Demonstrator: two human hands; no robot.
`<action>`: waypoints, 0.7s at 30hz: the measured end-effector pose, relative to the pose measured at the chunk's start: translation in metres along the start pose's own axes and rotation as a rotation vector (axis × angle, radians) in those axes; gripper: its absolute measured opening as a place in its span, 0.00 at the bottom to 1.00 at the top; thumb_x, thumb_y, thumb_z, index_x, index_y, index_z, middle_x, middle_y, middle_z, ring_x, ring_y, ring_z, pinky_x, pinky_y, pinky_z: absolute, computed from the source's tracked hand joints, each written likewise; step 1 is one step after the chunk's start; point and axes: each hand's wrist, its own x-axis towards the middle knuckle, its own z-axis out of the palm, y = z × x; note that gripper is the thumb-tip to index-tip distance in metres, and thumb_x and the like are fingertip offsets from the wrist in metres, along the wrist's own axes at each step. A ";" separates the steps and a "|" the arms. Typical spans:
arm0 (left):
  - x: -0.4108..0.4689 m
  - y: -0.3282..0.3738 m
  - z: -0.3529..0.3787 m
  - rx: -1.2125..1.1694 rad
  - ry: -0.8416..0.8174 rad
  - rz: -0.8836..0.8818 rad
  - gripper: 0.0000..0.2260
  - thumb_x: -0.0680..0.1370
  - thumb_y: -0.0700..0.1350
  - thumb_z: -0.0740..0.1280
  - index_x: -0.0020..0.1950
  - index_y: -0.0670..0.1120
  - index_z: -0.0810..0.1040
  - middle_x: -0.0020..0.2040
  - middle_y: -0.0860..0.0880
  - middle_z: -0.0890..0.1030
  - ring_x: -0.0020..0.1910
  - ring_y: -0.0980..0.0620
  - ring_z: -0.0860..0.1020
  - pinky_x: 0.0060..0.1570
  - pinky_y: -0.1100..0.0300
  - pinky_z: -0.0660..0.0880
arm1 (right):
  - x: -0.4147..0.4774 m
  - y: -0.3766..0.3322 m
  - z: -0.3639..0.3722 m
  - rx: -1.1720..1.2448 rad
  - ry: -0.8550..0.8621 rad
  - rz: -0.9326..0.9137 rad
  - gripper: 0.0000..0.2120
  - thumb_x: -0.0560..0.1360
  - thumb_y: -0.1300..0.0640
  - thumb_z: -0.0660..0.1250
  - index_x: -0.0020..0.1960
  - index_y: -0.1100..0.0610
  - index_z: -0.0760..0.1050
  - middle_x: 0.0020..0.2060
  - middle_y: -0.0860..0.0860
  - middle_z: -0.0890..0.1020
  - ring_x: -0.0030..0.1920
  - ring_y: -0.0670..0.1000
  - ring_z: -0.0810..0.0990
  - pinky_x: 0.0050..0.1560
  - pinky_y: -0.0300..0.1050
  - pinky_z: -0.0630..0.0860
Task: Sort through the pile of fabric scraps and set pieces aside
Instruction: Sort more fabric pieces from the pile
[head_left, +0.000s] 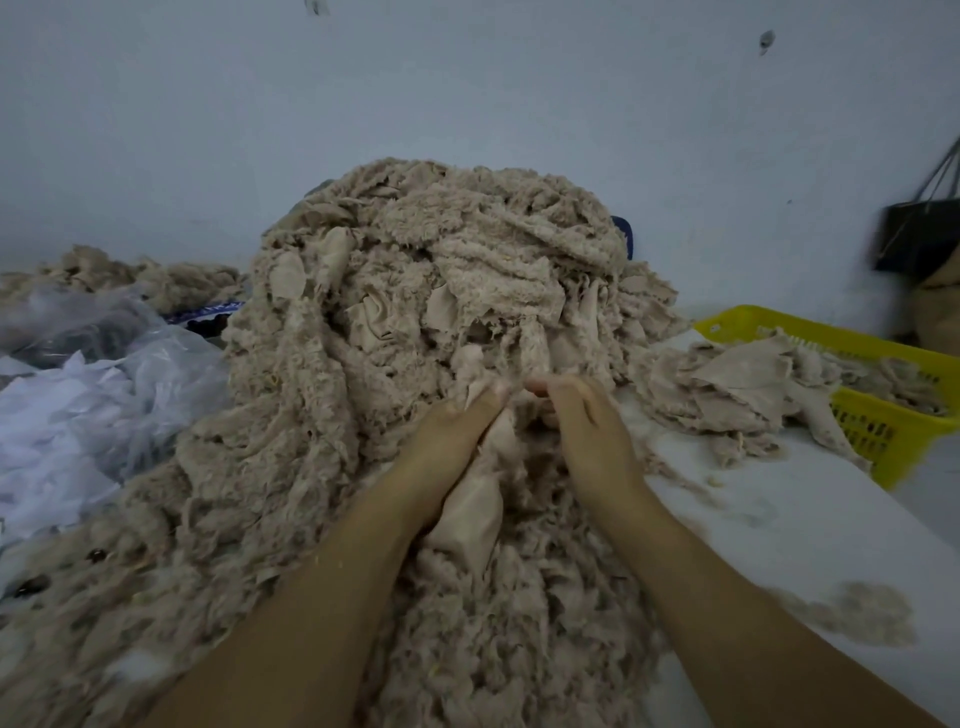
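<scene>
Both hands are in it: the left hand (448, 434) pinches the top of a smooth beige scrap (470, 506), which trails down between the wrists, and the right hand (592, 431), fingers curled, nips the fleece just beside it (thumb tips almost meeting). They're at the near face of the pile of fleece scraps (415, 270), heaped high on the white table (789, 525). Right of the pile, loose beige pieces (748, 379) spill over the yellow basket (883, 434). To the left lie clear plastic bags (119, 358).
</scene>
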 end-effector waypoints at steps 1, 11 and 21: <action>0.000 -0.003 -0.002 0.016 -0.062 0.038 0.11 0.79 0.59 0.67 0.45 0.58 0.87 0.45 0.54 0.87 0.45 0.58 0.85 0.39 0.72 0.77 | -0.001 -0.003 0.002 0.025 -0.027 -0.020 0.15 0.81 0.42 0.54 0.48 0.40 0.80 0.53 0.37 0.76 0.55 0.35 0.73 0.57 0.32 0.67; -0.009 -0.001 0.011 0.510 -0.224 0.171 0.20 0.83 0.54 0.60 0.33 0.62 0.79 0.25 0.60 0.77 0.26 0.65 0.75 0.27 0.68 0.64 | -0.001 -0.006 0.012 0.208 -0.004 0.047 0.12 0.83 0.52 0.59 0.53 0.48 0.82 0.39 0.47 0.85 0.43 0.52 0.84 0.51 0.49 0.80; -0.009 0.013 -0.001 0.136 0.102 0.126 0.27 0.76 0.68 0.61 0.36 0.47 0.85 0.33 0.46 0.85 0.35 0.53 0.84 0.37 0.64 0.79 | 0.015 0.002 -0.032 0.576 0.361 0.310 0.15 0.84 0.51 0.57 0.48 0.52 0.81 0.37 0.46 0.85 0.40 0.47 0.80 0.42 0.43 0.74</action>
